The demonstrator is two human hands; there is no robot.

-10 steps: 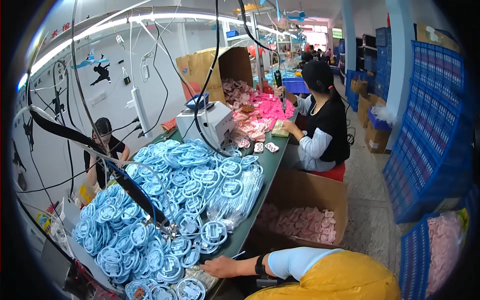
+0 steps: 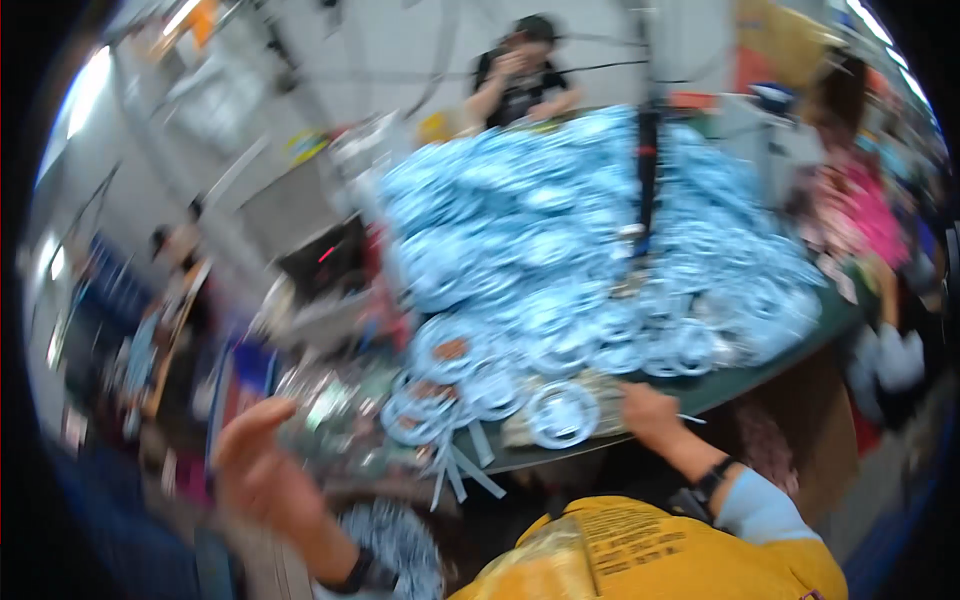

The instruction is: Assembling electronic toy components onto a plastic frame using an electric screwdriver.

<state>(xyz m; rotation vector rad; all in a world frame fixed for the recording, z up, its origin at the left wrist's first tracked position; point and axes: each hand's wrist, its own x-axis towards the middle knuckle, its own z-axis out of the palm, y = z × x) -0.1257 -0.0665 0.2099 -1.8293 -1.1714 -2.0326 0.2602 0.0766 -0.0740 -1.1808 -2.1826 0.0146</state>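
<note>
My left hand (image 2: 265, 475) is raised at the lower left, beside the table's front edge. Blurred by motion, its fingers look loosely bent and apart, with nothing seen in them. My right hand (image 2: 652, 415) is closed at the front edge, on a pale greenish pad (image 2: 610, 395). A thin white stick (image 2: 692, 419) pokes out of this fist; the rest of it is hidden. Left of the fist, a light blue ring-shaped plastic piece (image 2: 562, 413) lies on the pad. Behind it rises a big heap of similar blue pieces (image 2: 520, 230).
A dark tool (image 2: 648, 170) hangs over the heap. Clear plastic bags (image 2: 335, 410) lie on the table's left. Blue strips (image 2: 465, 475) overhang the front edge. A person (image 2: 525, 75) sits across the table; a cardboard box (image 2: 820, 430) stands below on the right.
The view has swung left and down, bringing my left hand and the table's left end into sight. My right hand stays closed on the pad.
</note>
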